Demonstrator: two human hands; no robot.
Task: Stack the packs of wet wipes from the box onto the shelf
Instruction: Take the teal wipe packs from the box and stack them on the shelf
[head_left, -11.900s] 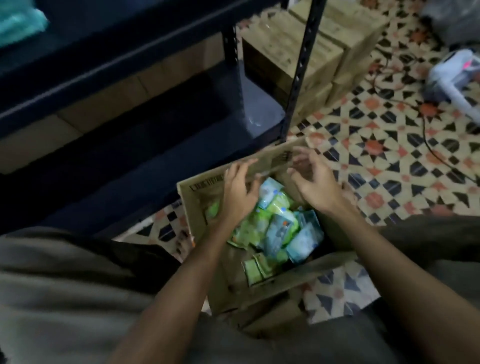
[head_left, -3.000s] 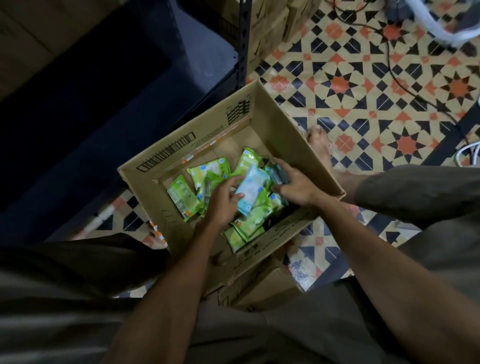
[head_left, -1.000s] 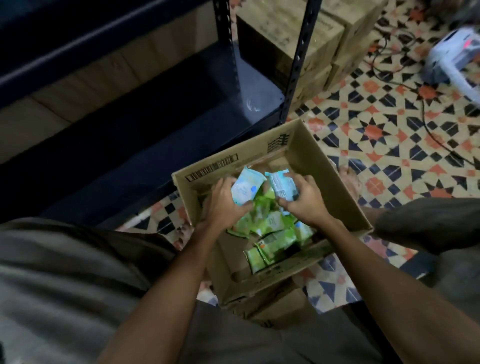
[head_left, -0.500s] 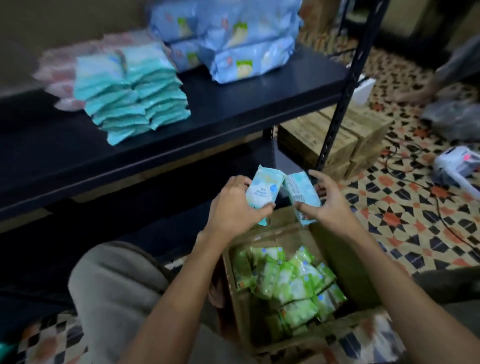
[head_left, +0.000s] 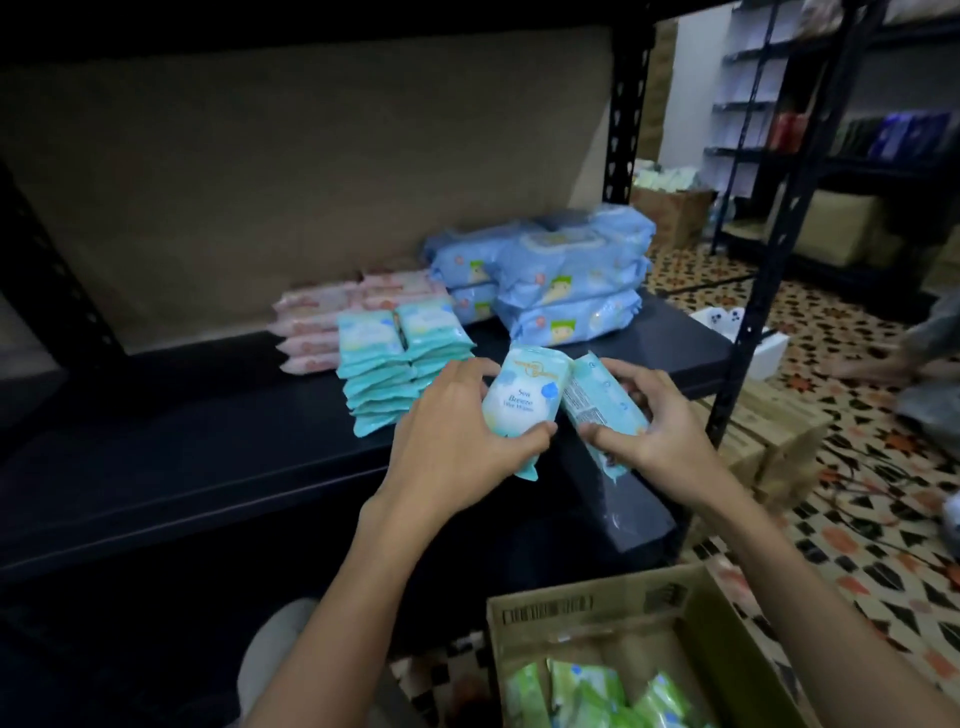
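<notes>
My left hand (head_left: 457, 431) grips a light blue "Sea Breeze" wipes pack (head_left: 522, 400), front side up. My right hand (head_left: 657, 428) grips a second blue pack (head_left: 597, 408), back label showing. Both packs are held side by side in front of the dark shelf board (head_left: 208, 447), just right of two stacks of teal packs (head_left: 400, 364). The cardboard box (head_left: 576, 603) sits at the bottom right on the floor, with several green packs (head_left: 587, 696) inside.
Pink packs (head_left: 317, 327) and large blue packs (head_left: 550, 275) are stacked further back on the shelf. A black upright post (head_left: 753, 291) stands at the shelf's right corner. Patterned floor tiles, more boxes and another shelf unit lie to the right.
Both hands have lifted the two blue packs out of the box and up to the level of the shelf, closer to the teal stacks. My view has risen from box to shelf.
</notes>
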